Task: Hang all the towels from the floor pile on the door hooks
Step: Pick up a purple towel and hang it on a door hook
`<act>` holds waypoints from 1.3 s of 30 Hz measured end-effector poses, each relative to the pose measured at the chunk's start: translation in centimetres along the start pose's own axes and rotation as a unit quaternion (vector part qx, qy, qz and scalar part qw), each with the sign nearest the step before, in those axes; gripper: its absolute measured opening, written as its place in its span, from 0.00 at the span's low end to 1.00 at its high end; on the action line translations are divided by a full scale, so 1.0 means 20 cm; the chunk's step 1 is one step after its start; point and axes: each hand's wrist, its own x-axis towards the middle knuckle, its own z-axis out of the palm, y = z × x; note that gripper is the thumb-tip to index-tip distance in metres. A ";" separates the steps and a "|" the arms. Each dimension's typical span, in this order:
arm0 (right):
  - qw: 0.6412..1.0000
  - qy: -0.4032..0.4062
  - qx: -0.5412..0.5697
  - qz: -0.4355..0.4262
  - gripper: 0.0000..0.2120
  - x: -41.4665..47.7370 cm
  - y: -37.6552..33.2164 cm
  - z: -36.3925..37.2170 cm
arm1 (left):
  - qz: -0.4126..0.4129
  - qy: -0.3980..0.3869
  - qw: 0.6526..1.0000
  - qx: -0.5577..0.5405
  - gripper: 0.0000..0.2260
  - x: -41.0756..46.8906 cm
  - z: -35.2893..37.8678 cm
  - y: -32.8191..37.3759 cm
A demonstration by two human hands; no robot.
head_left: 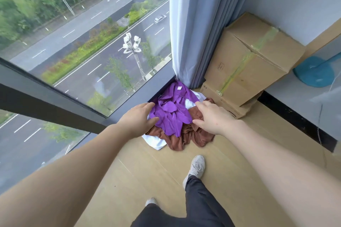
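Left hand point(137, 119): fingers spread and open, palm down on the near-left edge of the purple towel point(171, 114), not yet pinching. Right hand point(212, 117): open too, fingers splayed over the brown towel point(186, 138), thumb at the purple one's right edge. Likely bracketing the top piece to lift it clear of the pile. Purple lies between both hands; brown beneath and nearer the feet; white towel point(156, 141) under the left wrist. Beyond the right hand: curtain point(190, 32), cardboard boxes point(245, 64). No door hooks in view.
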 end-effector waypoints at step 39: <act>0.989 -0.138 0.028 0.041 0.26 2.17 0.23 1.27 | -0.023 -0.078 0.996 -0.035 0.25 1.78 1.22 -1.16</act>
